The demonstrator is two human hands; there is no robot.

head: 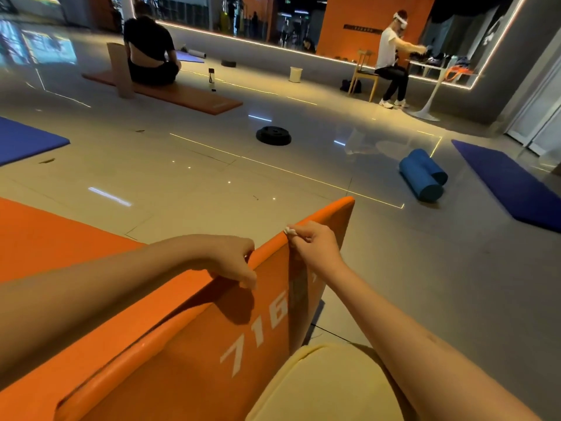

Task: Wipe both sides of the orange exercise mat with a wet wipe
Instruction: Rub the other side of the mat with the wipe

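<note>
"Orange foam exercise mat (188, 360): how did the fingers sit on it?"
"The left hand's (233, 259) fingers curled over its raised top edge. The right hand's (314, 246) fingers pinched a crumpled white wet wipe (290, 230) against that edge."
"And the mat?"
"Lower centre of the frame, near end lifted up, the rest flat at lower left."
</note>
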